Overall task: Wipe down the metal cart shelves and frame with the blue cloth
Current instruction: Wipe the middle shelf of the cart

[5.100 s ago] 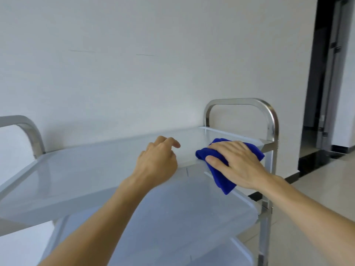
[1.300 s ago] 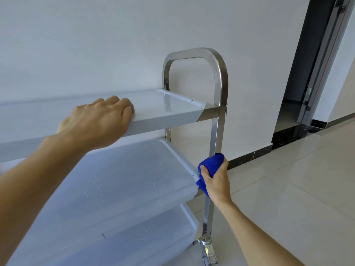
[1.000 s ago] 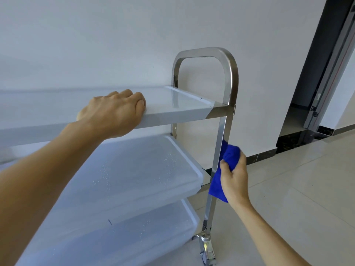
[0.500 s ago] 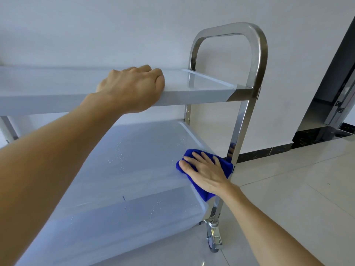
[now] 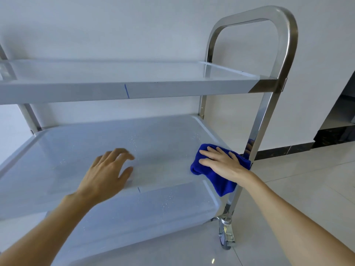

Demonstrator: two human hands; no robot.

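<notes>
A three-shelf metal cart stands against a white wall. Its top shelf (image 5: 172,87) crosses the upper view, the middle shelf (image 5: 76,150) lies below it with water droplets on it, and the bottom shelf (image 5: 153,212) shows under that. My right hand (image 5: 221,162) presses the blue cloth (image 5: 219,179) flat on the middle shelf's right front corner, fingers straight, beside the shiny frame post (image 5: 263,121). The cloth hangs partly over the shelf edge. My left hand (image 5: 107,173) hovers over the middle shelf's front edge, fingers spread and slightly blurred, holding nothing.
The cart's arched handle (image 5: 269,14) rises at the right. A caster wheel (image 5: 225,237) sits on the pale tiled floor (image 5: 307,189). A dark doorway (image 5: 343,116) opens at the far right behind the cart.
My left hand has left the top shelf's front edge and dropped to the middle shelf. My right hand stays pressing the cloth on the middle shelf's right corner. The view has moved lower and closer.
</notes>
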